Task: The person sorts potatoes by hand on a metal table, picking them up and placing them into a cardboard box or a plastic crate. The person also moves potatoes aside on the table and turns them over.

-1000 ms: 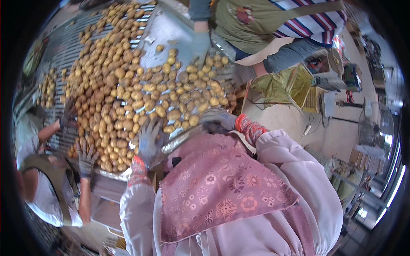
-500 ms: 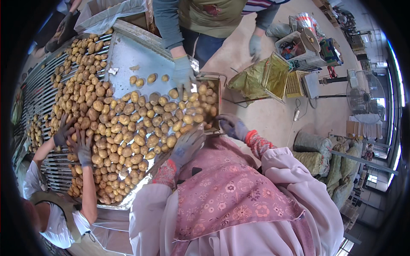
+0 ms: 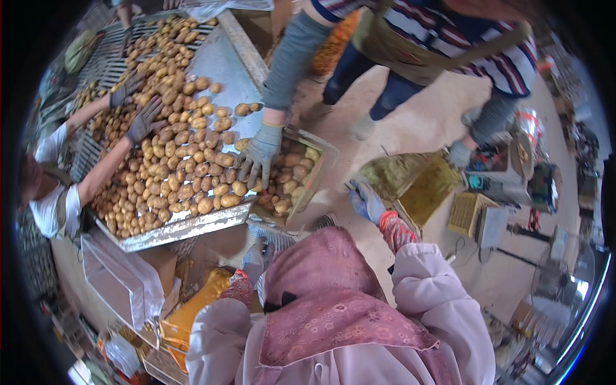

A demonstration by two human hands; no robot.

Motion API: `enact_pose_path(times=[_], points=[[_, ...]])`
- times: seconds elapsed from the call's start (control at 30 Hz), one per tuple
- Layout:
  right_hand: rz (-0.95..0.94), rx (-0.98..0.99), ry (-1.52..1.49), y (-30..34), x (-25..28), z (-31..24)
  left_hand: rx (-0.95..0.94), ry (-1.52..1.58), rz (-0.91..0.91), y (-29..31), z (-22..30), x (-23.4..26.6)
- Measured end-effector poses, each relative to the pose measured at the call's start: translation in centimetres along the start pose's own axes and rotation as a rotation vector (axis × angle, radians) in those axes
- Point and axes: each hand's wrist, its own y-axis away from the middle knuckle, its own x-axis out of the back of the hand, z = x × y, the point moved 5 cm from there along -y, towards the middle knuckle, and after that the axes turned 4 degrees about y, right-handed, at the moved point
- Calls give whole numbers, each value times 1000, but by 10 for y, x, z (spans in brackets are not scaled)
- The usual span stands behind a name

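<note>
My left hand (image 3: 253,258), in a grey-blue glove with a red cuff, hangs low beside my apron, below the metal table's edge. Motion blur hides how its fingers lie. My right hand (image 3: 367,203), gloved alike, is held out beside a yellow-green sack (image 3: 427,192) spread in a frame; its fingers look stretched, and I see nothing in them. Many potatoes (image 3: 186,160) cover the metal table (image 3: 215,67). More potatoes lie in the trough (image 3: 314,183) at its right end. A co-worker's gloved hand (image 3: 260,154) rests on the potatoes by that trough.
At the left, another person's gloved hands (image 3: 144,120) touch potatoes near the slatted rollers (image 3: 115,48). Across from me a person in a striped top (image 3: 475,32) leans over. A yellow crate (image 3: 466,213) stands at right; an orange mesh sack (image 3: 196,314) lies at lower left.
My view has turned and shifted. Both my hands have left the trough: the left dropped beside me, the right moved toward the framed sack. The co-worker opposite leans, one hand now by that sack.
</note>
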Motion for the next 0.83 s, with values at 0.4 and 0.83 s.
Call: enact_pose_path(times=[0.4,0.83], points=[[-150,-76,321,-189,-87,27,430,933,523,-64,-16,-64],[-249,-739,-1578,-9,-110,160,-115,1278,172,-12,-56,-166]])
